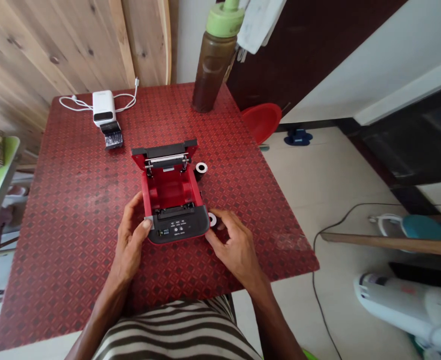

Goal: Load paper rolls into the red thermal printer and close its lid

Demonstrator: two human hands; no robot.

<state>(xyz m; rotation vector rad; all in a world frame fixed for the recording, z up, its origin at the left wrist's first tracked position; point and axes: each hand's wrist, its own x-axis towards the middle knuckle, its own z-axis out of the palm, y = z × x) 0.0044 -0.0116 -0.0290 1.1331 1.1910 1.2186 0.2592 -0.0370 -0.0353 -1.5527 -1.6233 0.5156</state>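
Observation:
A red and black printer [177,220] sits on the patterned red table [92,210] with its lid raised and its red inner bay bare. My left hand [132,235] grips the printer's left side, thumb on the front left corner. My right hand [233,240] is at the front right corner, fingers curved around a small black roll with a white end [212,220]; whether it grips the roll or only the printer's edge is hard to tell. Another such roll [201,168] stands against the printer's right side, behind.
A white device [103,107] with a white cable and a dark strip lies at the back left. A brown bottle with a green lid [214,62] stands at the back edge. A red basin [263,122] is beyond the table's right side.

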